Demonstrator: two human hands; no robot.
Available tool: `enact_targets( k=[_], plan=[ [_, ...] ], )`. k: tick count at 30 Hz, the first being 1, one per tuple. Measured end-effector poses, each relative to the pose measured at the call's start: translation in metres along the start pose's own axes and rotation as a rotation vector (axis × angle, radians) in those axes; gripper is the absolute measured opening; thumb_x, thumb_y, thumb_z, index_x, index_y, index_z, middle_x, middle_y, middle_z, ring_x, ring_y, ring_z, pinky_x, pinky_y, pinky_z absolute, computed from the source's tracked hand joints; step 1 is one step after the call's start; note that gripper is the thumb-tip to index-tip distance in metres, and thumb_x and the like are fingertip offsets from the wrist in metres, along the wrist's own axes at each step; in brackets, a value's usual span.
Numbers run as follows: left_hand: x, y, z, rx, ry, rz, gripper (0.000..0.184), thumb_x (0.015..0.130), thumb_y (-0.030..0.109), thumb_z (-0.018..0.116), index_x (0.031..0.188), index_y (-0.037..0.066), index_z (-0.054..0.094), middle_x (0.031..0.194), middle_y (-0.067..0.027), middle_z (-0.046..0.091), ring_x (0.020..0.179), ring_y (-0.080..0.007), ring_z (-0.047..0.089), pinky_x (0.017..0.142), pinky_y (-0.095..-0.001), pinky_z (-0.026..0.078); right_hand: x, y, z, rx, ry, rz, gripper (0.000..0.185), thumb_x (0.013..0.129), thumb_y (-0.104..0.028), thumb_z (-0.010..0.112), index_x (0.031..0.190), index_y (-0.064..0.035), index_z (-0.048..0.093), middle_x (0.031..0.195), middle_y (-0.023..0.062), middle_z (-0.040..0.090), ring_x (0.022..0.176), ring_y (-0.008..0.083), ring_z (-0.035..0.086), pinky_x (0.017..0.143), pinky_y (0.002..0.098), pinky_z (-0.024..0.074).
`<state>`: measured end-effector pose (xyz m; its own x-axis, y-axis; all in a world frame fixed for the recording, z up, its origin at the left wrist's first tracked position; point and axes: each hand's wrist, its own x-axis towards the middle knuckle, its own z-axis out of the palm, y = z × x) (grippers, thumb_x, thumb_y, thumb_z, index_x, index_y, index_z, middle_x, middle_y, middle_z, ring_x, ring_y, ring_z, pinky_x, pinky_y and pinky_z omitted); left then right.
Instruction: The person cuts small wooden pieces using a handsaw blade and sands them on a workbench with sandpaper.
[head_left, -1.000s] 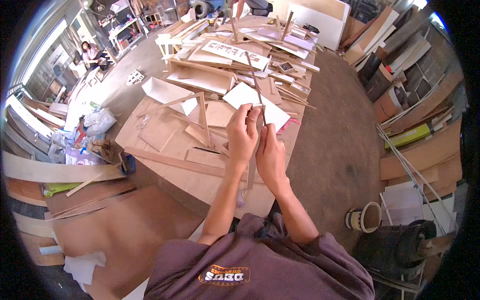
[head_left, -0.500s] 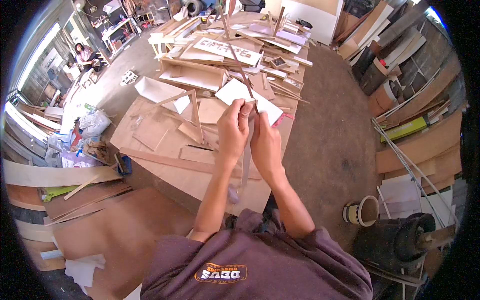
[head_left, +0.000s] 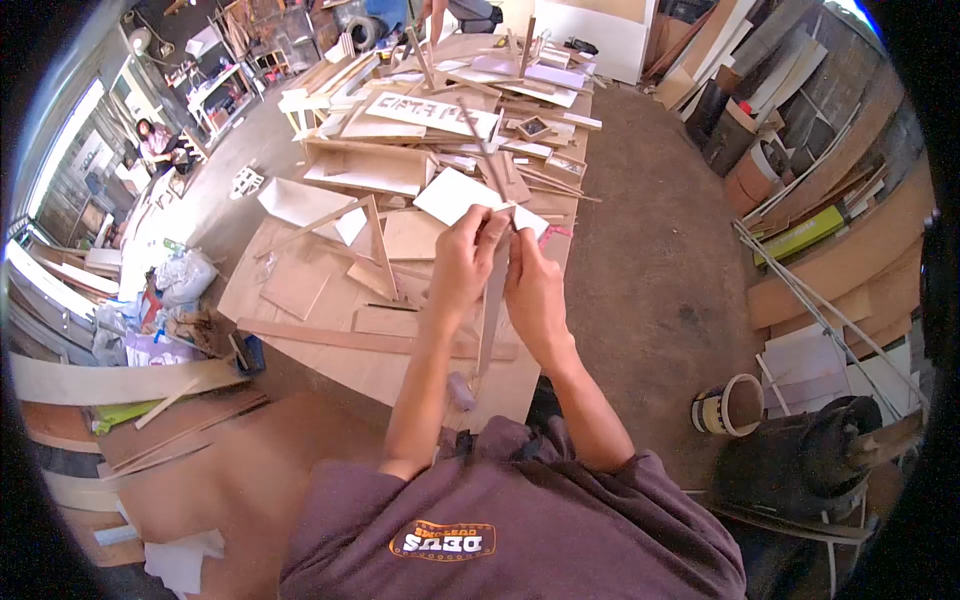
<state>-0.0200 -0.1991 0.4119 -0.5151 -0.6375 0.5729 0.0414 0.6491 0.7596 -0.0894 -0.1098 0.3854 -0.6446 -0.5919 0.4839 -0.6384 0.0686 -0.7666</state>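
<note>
My left hand (head_left: 466,262) and my right hand (head_left: 537,300) are close together in front of me, above the cluttered table (head_left: 420,395). Both sets of fingers are pinched on a long thin brown strip (head_left: 494,305), probably wood or edging. One end of it reaches away over the boards; the other hangs down between my forearms. A small pale bit shows at the fingertips, too small to name. Beneath and beyond my hands lies a white board (head_left: 455,194). To the left stands a triangular wooden frame (head_left: 380,245). A small purplish block (head_left: 461,391) sits near the table's front edge.
Piled boards and a long open wooden box (head_left: 365,168) cover the far table, where another person's arm (head_left: 437,20) shows. A person (head_left: 160,145) sits at far left. On the right floor stand a bucket (head_left: 728,405) and a black drum (head_left: 800,450); sheets lean along that wall.
The view has shifted slightly, so the table appears further left. Both hands keep their pinch on the strip, with a small pale bit now showing at the fingertips.
</note>
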Motion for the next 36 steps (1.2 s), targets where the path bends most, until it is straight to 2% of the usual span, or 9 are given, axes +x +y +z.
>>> enact_targets(
  k=[11, 16, 19, 23, 24, 27, 31, 32, 36],
  plan=[
    [-0.005, 0.000, -0.028, 0.107, -0.006, 0.037, 0.024, 0.100, 0.020, 0.055, 0.088, -0.001, 0.052, 0.067, -0.0169, 0.057, 0.058, -0.0313, 0.055, 0.054, -0.0371, 0.043, 0.000, -0.016, 0.010, -0.027, -0.123, -0.034, 0.010, 0.097, -0.005, 0.051, 0.106, -0.0007, 0.049, 0.066, 0.0276, 0.058, 0.062, 0.0453, 0.061, 0.051, 0.0504, 0.0437],
    [-0.002, -0.021, -0.030, 0.189, 0.177, 0.051, 0.024, 0.100, 0.019, 0.054, 0.087, -0.001, 0.053, 0.070, -0.0192, 0.059, 0.063, -0.0383, 0.058, 0.055, -0.0394, 0.045, -0.046, 0.017, 0.032, -0.038, -0.109, -0.050, 0.019, 0.093, -0.004, 0.051, 0.112, -0.0029, 0.050, 0.068, 0.0267, 0.060, 0.067, 0.0469, 0.062, 0.055, 0.0561, 0.0449],
    [-0.002, -0.016, -0.043, 0.167, 0.133, -0.017, 0.024, 0.100, 0.019, 0.054, 0.087, -0.001, 0.053, 0.069, -0.0195, 0.059, 0.064, -0.0385, 0.059, 0.056, -0.0407, 0.045, -0.056, 0.004, 0.024, -0.014, -0.209, 0.094, 0.024, 0.094, -0.005, 0.051, 0.118, -0.0036, 0.049, 0.066, 0.0261, 0.060, 0.066, 0.0468, 0.062, 0.054, 0.0559, 0.0447],
    [-0.020, -0.008, -0.032, 0.057, 0.091, -0.024, 0.023, 0.100, 0.018, 0.055, 0.088, -0.001, 0.053, 0.074, -0.0197, 0.060, 0.066, -0.0377, 0.060, 0.056, -0.0406, 0.045, -0.001, -0.026, 0.020, -0.031, -0.207, -0.041, 0.024, 0.095, -0.009, 0.052, 0.119, -0.0045, 0.050, 0.071, 0.0287, 0.062, 0.069, 0.0454, 0.064, 0.054, 0.0538, 0.0473],
    [-0.017, 0.003, -0.036, 0.116, 0.107, -0.090, 0.023, 0.099, 0.019, 0.056, 0.088, 0.000, 0.054, 0.077, -0.0194, 0.061, 0.068, -0.0372, 0.061, 0.057, -0.0414, 0.046, 0.000, -0.030, 0.020, -0.062, -0.166, -0.092, 0.010, 0.100, -0.009, 0.048, 0.107, -0.0027, 0.052, 0.067, 0.0280, 0.056, 0.064, 0.0459, 0.061, 0.051, 0.0496, 0.0428],
    [-0.025, 0.005, -0.029, 0.057, 0.034, -0.030, 0.023, 0.099, 0.021, 0.057, 0.088, 0.001, 0.055, 0.079, -0.0194, 0.062, 0.070, -0.0376, 0.061, 0.059, -0.0421, 0.046, -0.026, -0.029, 0.013, 0.087, -0.022, -0.071, 0.010, 0.099, -0.007, 0.048, 0.106, -0.0015, 0.052, 0.071, 0.0291, 0.058, 0.067, 0.0468, 0.061, 0.052, 0.0508, 0.0431],
    [-0.029, 0.007, -0.019, 0.033, 0.169, -0.038, 0.025, 0.099, 0.022, 0.057, 0.088, 0.000, 0.055, 0.074, -0.0174, 0.060, 0.063, -0.0320, 0.059, 0.057, -0.0393, 0.045, -0.019, -0.022, 0.007, 0.006, -0.151, -0.025, 0.016, 0.095, -0.009, 0.051, 0.110, -0.0040, 0.048, 0.071, 0.0294, 0.060, 0.069, 0.0485, 0.061, 0.056, 0.0572, 0.0450],
    [-0.026, -0.001, -0.023, 0.003, 0.154, -0.054, 0.026, 0.099, 0.022, 0.057, 0.087, -0.001, 0.054, 0.072, -0.0163, 0.059, 0.061, -0.0291, 0.057, 0.056, -0.0384, 0.045, -0.015, -0.028, 0.007, -0.009, -0.156, -0.067, 0.008, 0.099, -0.007, 0.048, 0.100, 0.0005, 0.048, 0.071, 0.0293, 0.058, 0.066, 0.0472, 0.060, 0.052, 0.0507, 0.0432],
    [-0.022, -0.002, -0.045, 0.049, 0.020, -0.079, 0.029, 0.099, 0.023, 0.057, 0.086, -0.002, 0.053, 0.072, -0.0165, 0.059, 0.059, -0.0298, 0.057, 0.055, -0.0383, 0.044, -0.027, -0.023, 0.027, -0.042, -0.086, -0.070, 0.008, 0.099, -0.007, 0.049, 0.100, 0.0001, 0.048, 0.068, 0.0288, 0.057, 0.065, 0.0474, 0.060, 0.051, 0.0504, 0.0422]
  ],
)
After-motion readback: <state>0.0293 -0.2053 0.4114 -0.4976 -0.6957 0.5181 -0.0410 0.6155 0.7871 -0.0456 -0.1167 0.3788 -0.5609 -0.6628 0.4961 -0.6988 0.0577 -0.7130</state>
